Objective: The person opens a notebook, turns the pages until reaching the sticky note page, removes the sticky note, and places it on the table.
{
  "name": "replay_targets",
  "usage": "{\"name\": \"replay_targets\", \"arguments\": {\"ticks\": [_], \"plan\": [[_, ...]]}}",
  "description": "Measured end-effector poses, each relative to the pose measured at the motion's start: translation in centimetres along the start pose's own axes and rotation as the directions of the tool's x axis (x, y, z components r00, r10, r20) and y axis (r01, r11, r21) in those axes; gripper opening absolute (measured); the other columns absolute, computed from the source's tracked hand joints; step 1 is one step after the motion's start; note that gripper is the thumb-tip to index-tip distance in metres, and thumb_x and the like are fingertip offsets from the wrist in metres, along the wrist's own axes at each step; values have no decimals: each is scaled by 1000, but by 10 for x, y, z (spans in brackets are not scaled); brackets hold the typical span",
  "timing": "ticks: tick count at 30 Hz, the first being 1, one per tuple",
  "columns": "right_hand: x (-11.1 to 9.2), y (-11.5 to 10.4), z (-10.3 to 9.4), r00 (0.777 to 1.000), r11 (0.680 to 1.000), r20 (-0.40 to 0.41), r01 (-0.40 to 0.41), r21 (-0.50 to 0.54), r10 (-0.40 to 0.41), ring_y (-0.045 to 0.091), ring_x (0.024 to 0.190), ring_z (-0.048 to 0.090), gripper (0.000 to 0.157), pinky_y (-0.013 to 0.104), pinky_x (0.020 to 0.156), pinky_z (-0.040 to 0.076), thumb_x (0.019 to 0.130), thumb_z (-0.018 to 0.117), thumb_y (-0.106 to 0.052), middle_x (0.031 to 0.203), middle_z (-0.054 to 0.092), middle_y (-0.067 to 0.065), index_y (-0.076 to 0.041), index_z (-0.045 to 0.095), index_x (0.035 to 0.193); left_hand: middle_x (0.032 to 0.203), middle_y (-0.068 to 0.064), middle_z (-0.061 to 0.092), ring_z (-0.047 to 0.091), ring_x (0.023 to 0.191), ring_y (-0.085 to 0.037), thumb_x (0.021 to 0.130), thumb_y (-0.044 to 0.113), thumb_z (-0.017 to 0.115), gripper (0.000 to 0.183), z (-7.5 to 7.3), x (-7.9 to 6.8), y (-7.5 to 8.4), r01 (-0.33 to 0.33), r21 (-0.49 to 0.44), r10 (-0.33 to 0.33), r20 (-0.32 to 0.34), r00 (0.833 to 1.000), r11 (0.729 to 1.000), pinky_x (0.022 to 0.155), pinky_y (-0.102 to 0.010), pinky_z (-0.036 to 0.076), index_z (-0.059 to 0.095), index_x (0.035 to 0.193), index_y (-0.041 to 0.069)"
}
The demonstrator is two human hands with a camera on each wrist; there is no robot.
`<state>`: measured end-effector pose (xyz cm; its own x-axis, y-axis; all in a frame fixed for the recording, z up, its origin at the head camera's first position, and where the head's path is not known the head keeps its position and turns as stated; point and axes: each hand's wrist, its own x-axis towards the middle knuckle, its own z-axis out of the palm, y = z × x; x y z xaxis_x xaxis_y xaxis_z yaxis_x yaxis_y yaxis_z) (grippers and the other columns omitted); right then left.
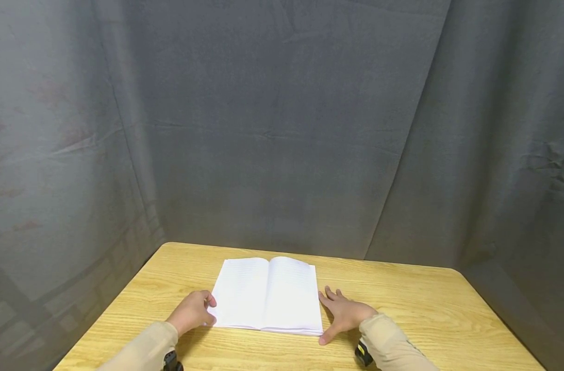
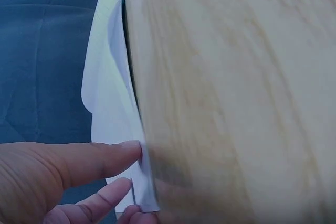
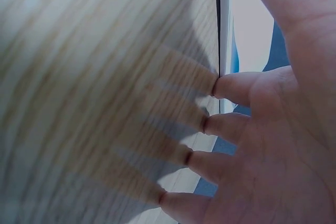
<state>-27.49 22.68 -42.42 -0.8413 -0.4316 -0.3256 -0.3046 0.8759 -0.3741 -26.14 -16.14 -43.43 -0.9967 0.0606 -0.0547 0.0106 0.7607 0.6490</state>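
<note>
An open notebook (image 1: 240, 293) with white lined pages lies on the wooden table, its spine running away from me. At its near left corner, my left hand (image 1: 193, 311) holds the edge between curved fingers and thumb. In the left wrist view, the thumb (image 2: 118, 157) lies against the page edges, with other fingertips (image 2: 113, 190) close by. Beside the notebook's right edge is my right hand (image 1: 349, 314), fingers spread and fingertips down on the table. The right wrist view shows its fingers (image 3: 231, 127) fanned out, one fingertip at the notebook's dark cover edge.
The wooden table (image 1: 426, 309) has rounded far corners. Grey cloth (image 1: 272, 129) hangs behind the table and along its sides. Both forearms wear light sleeves, and a dark device (image 1: 363, 353) sits at the right wrist.
</note>
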Motion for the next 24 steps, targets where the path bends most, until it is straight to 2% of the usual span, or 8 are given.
{"name": "replay_targets", "arguments": {"ticks": [4,7,10,13,16,20,22,24], "plan": [[0,0,1,1000,1000,4,7,8,-7,51,143,10,119,73,102,24,66,79,-61,159,11,24,-6,20,153,87,-9,58,53,76,-23,66,0,78,30,-5,0,3,1,-6,-1,13,1000,1000,69,-39,47,61,91,3],[0,0,1,1000,1000,6,6,9,-6,51,143,10,119,73,103,24,66,79,-61,159,11,24,-6,19,153,86,-9,57,52,74,-22,72,4,77,28,-8,4,12,-6,-12,6,3,1000,1000,63,-35,44,61,95,2],[0,2,0,1000,1000,7,-3,12,2,51,143,9,118,73,103,23,67,79,-60,159,10,24,-6,19,154,88,-10,58,53,76,-22,75,7,76,28,-9,12,29,-45,-33,43,-40,998,998,62,-33,44,63,99,2],[0,2,-1,1000,1000,8,-2,17,1,51,143,8,118,73,104,22,67,79,-59,159,9,24,-6,19,154,91,-10,61,56,81,-20,76,6,75,26,-7,20,53,-122,-128,111,-95,989,984,66,-32,46,64,100,3],[-1,1,-1,1000,1000,8,3,11,-3,52,143,9,118,73,104,20,67,79,-59,159,10,25,-5,19,153,93,-9,63,58,85,-19,77,2,74,24,2,27,79,-224,-272,200,-116,973,936,71,-31,48,65,99,3],[-3,0,-1,1000,1000,8,-3,3,3,52,143,10,118,73,105,19,67,80,-58,159,11,25,-4,20,153,95,-7,63,59,86,-17,79,1,72,25,21,32,109,-294,-435,297,-63,953,851,75,-29,50,64,102,2],[-3,-1,-1,1000,1000,6,-9,2,9,52,143,10,118,73,105,19,66,80,-59,158,11,25,-5,20,153,95,-7,62,58,87,-16,79,1,72,26,34,33,120,-308,-469,337,-22,941,828,75,-28,50,64,104,2],[-4,-1,-1,1000,1000,-2,-11,-8,11,52,142,11,118,72,105,20,66,80,-59,158,12,26,-5,22,153,94,-8,61,57,85,-15,79,2,72,26,49,34,128,-328,-466,380,19,925,822,74,-27,50,63,103,2]]}}
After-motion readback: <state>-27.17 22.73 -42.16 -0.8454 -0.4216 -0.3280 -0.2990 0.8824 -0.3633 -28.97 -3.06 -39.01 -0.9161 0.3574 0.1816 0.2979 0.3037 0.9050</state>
